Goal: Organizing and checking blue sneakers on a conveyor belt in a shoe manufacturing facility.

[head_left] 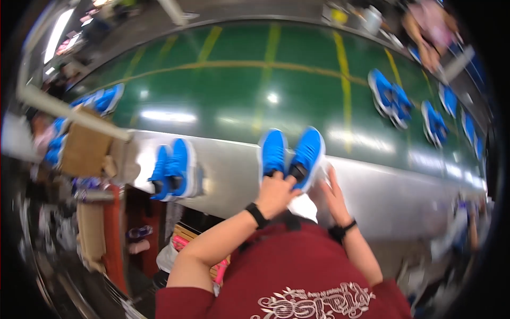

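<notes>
Blue shoes (273, 150) at the middle of the head view, side by side, toes pointing away across the seam (228, 140) between metal counter (231, 167) and green belt-like surface (212, 95), soles perhaps resting, perhaps lifted: hard to tell from overhead. Left hand (275, 193) at the heels, fingers curled in close on both collars, with hold of the pair. Right hand (336, 199) just beside the shoe on the right, fingers spread apart, nothing in hold. As a judgement, worth watching for a splayed or tipped pair, through uneven pull from one hand on two heels; also for a shoe knocked sideways by too quick a sweep of the free right hand. Possible snag, too, at the seam under the soles. Underneath, bright metal on the near side, then glossy green marked with yellow lines (344, 80) and streaked with lamp reflections (167, 116). To the left, another blue pair (181, 165) on the counter and a brown cardboard box (87, 141); to the right, more blue shoes (381, 93) on the green. Beyond, at upper right, a co-worker (431, 24), blurred.
</notes>
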Tool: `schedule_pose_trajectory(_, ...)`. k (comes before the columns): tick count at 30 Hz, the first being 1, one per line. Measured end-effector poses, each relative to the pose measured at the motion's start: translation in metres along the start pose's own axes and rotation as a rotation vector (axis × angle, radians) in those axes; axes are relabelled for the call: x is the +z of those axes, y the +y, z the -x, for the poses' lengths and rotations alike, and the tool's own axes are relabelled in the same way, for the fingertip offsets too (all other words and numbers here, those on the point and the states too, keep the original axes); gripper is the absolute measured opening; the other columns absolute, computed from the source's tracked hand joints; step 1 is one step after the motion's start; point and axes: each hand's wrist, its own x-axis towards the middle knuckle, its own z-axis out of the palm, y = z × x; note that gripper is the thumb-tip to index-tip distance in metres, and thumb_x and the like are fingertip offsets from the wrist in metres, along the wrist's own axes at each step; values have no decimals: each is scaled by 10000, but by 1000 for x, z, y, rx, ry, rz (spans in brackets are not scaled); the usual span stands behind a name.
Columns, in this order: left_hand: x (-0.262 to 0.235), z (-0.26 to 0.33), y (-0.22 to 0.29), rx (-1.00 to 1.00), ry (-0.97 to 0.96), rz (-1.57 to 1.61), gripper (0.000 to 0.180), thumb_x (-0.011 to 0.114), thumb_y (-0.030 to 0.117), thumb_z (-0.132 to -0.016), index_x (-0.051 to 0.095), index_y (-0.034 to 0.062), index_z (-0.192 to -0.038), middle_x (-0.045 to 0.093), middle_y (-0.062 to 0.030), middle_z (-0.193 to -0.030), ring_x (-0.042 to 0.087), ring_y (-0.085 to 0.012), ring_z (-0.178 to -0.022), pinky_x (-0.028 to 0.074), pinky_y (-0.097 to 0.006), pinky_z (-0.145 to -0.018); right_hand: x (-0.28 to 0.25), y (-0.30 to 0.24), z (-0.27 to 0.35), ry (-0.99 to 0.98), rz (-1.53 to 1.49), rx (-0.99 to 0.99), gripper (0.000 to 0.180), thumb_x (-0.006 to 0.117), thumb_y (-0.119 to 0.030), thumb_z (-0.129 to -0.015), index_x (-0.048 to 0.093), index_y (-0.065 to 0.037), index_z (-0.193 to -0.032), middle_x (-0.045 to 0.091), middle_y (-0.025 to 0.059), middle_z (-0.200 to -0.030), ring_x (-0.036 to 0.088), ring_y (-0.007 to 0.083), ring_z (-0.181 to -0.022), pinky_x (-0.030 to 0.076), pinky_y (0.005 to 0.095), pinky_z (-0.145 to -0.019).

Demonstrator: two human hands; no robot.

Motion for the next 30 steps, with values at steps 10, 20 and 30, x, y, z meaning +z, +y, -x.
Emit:
schedule_pose_trajectory(10, 3, 23, 80, 10, -227, -23, 342, 605, 170, -862, 548, 85, -1189, 630, -158, -888, 615, -357, -805, 495, -431, -678, -66, 8, -3, -54, 414, 205, 884, 676, -267, -742, 210, -40, -1458, 585, 253, -1134, 618, 283, -947, 477, 323, -829)
schedule_pose_trajectory(20, 54, -7, 105, -27, 208, 514, 509, 508, -14, -860, 395, 10, -1356, 595, -204, -1101, 595, -328, -949, 467, -350, -836, -62, 36, 15, 100, 621, -250, 716, 528, 28, -746, 210, 55, -1387, 480, 313, -1235, 538, 490, -1018, 459, 494, -852)
schedule_pose_trajectory(30, 69, -16, 128, -151, 1, 758, 418, 508, 40, -888, 489, 39, -1306, 637, -218, -1107, 661, -298, -965, 499, -333, -804, -100, 34, 62, 125, 708, -50, 772, 544, 40, -743, 140, 98, -1399, 399, 348, -1318, 563, 487, -975, 481, 491, -829)
